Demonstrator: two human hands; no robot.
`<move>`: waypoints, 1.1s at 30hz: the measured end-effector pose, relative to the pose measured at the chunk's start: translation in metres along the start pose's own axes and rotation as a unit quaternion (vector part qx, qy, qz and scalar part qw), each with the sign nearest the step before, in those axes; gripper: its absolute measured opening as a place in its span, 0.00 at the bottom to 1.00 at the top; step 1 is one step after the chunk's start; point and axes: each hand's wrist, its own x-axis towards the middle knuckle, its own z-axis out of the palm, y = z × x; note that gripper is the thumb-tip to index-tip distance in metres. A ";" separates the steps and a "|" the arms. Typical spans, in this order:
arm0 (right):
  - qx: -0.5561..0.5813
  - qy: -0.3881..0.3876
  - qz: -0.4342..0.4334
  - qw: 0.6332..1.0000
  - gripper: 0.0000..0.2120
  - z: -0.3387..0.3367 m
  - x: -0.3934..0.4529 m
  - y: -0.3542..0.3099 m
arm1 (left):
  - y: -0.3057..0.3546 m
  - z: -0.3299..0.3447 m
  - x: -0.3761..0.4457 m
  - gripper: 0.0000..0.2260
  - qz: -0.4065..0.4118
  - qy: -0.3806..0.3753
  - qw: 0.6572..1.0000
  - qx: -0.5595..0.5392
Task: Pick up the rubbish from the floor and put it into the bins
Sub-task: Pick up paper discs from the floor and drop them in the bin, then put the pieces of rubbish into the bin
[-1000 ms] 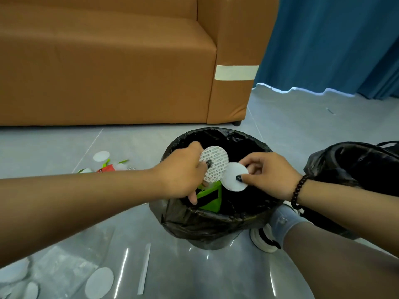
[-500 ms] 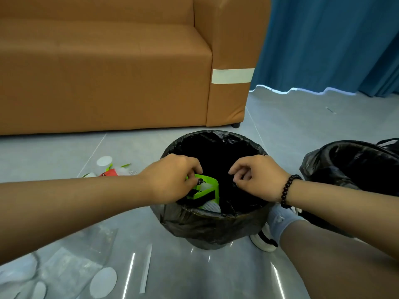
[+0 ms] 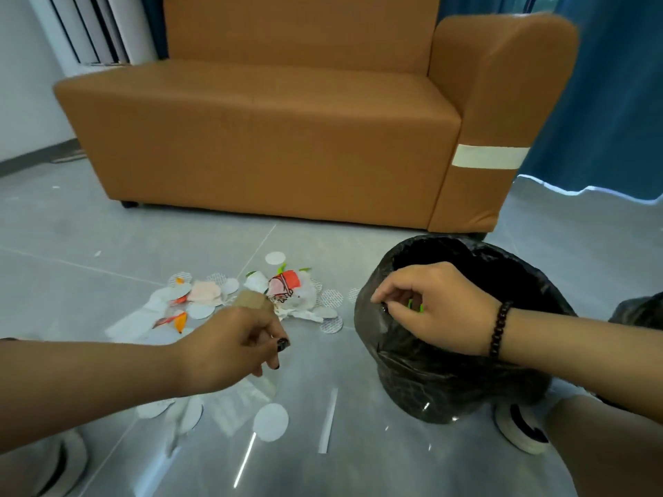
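Glossy grey tiles point(image 3: 358, 460) carry round paper discs point(image 3: 271, 422) beside crinkled black bin point(image 3: 430, 389).

No readable text anywhere in view.
The crumpled white wrapper with red and orange print point(image 3: 288, 290) on the grey tiled floor carries only a blurred drawing, no legible letters; the round white foil seals with a fine dotted pattern point(image 3: 331, 298) beside it are too small to read.
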 end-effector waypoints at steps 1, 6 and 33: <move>-0.013 -0.024 -0.021 0.999 0.09 0.010 0.005 -0.010 | -0.012 -0.004 -0.009 0.06 -0.029 0.006 0.999 -0.011; -0.112 -0.184 -0.048 0.975 0.12 0.066 0.023 -0.042 | -0.048 -0.013 -0.036 0.06 -0.100 -0.003 0.995 -0.030; 0.084 -0.231 0.262 0.933 0.13 0.271 0.152 -0.031 | -0.078 -0.041 -0.043 0.05 -0.098 0.006 0.970 -0.223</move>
